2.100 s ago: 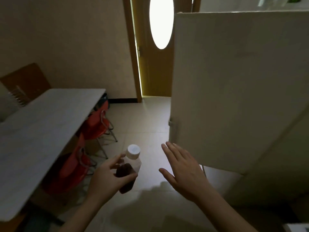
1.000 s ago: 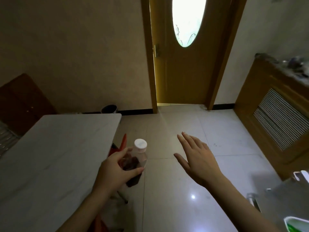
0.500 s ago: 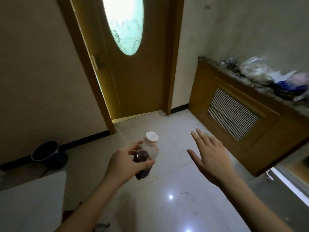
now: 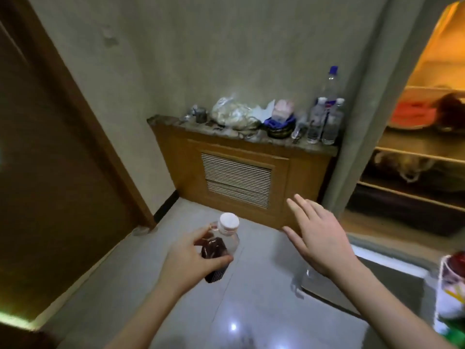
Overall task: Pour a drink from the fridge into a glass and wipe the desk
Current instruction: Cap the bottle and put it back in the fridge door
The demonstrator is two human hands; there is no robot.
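Head view: a tiled floor (image 4: 251, 311), a wooden door (image 4: 50, 172) at the left and an open fridge (image 4: 412, 157) at the right are seen from above.
Left hand (image 4: 187, 260): it is held out over the floor, with fingers and thumb curled round the lower body of the bottle.
Bottle (image 4: 221, 245): a small clear bottle with a white cap is gripped by the left hand and tilted slightly; dark drink is seen in its lower part. It is carried in mid-air, not set on any surface.
Right hand (image 4: 319, 238): it is raised beside the bottle with fingers straight and spread, palm down; nothing is held and nothing is touched.
Cabinet (image 4: 239, 180): a wooden cabinet with a slatted grille is placed against the wall, between the door and the fridge.
Cabinet top: bags (image 4: 234, 114) are piled near the middle, and clear water bottles (image 4: 327, 114) are stood upright at its right end, just beside the fridge wall.
Fridge shelves: lit orange from inside; the items on them are blurred, possibly containers and bagged food.
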